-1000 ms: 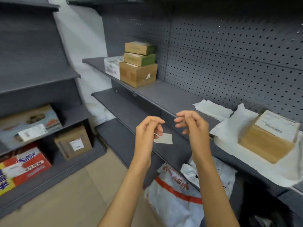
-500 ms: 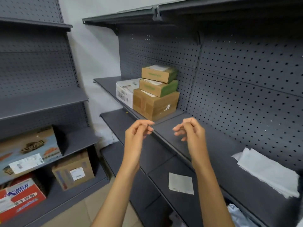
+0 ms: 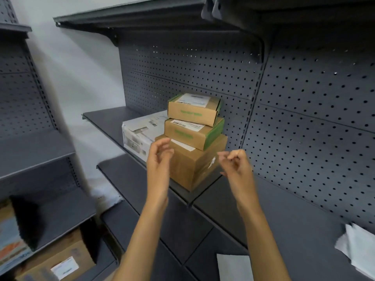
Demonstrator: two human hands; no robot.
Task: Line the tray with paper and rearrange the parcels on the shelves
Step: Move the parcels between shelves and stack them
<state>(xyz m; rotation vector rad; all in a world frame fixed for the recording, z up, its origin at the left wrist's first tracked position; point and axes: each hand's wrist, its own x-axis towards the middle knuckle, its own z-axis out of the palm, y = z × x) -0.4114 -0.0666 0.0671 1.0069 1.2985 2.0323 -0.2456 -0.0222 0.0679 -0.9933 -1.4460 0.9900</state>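
Three stacked parcels (image 3: 192, 138) are sitting on the grey shelf (image 3: 284, 209) beside a white parcel (image 3: 140, 136). I am holding my left hand (image 3: 159, 165) and right hand (image 3: 236, 167) raised before them, fingers loosely curled, gripping nothing, while white paper (image 3: 357, 246) is lying at the shelf's right end.

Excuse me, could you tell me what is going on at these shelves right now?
A person stands at grey metal shelving with both hands raised and empty: the left hand has loosely curled fingers, the right hand is half closed. Just beyond them, a stack of three cardboard parcels sits on the shelf, beside a white parcel. Neither hand touches a parcel yet. White paper sheets lie further right on the shelf.
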